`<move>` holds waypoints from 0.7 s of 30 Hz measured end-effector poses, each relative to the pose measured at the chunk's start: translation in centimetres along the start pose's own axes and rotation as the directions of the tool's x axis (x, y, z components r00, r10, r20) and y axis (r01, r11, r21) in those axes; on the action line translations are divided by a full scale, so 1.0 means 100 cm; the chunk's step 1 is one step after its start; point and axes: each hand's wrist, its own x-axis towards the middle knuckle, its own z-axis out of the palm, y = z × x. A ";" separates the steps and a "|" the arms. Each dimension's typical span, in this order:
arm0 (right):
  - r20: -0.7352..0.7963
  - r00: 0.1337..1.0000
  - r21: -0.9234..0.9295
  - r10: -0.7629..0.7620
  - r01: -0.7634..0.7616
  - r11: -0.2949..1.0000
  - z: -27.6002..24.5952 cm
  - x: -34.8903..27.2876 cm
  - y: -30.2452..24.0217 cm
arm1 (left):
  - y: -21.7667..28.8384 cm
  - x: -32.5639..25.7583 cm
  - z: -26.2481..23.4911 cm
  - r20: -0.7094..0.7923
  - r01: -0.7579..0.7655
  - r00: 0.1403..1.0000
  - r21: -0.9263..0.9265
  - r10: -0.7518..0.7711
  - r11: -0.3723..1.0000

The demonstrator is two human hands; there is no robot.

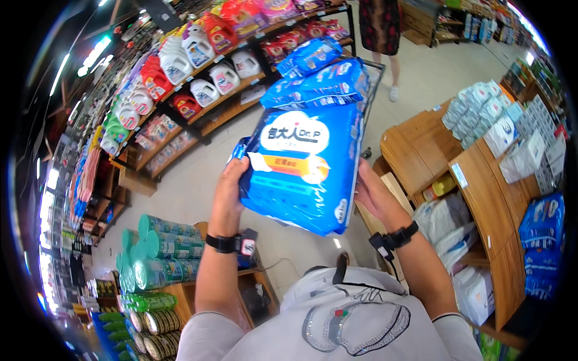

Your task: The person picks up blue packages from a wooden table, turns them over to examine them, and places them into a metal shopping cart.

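Between my two hands is a large, soft blue diaper pack (289, 201) with a white cloud shape and an orange band on its front. My left hand (232, 180) grips its left side, thumb on the front face and the other fingers hidden behind. On the opposite side, my right hand (374, 191) holds the edge, its fingertips partly out of sight. Just beyond the held pack lie more blue packs (322, 87), seemingly on a cart with a dark metal frame (376, 81). Both wrists wear black straps.
Shelves of detergent bottles (223, 78) curve along the left. Wooden display tables (421, 135) stand on the right, with white tissue packs (481, 108) and blue packs (542, 222). Teal canisters (171, 246) are stacked at near left. A person (380, 30) stands at the far side.
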 end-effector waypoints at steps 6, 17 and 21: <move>-0.157 0.979 0.179 -0.129 0.157 0.971 -0.022 -0.024 -0.018 | -0.030 -0.013 0.076 0.008 0.114 0.993 -0.025 -0.114 0.993; -0.274 0.958 0.206 -0.089 0.149 0.967 -0.054 -0.060 -0.029 | -0.054 -0.008 0.110 0.140 0.260 0.957 -0.018 -0.255 0.965; -0.281 0.956 0.276 -0.085 0.165 0.947 -0.063 -0.065 -0.026 | -0.059 -0.008 0.115 0.191 0.288 0.942 -0.030 -0.277 0.957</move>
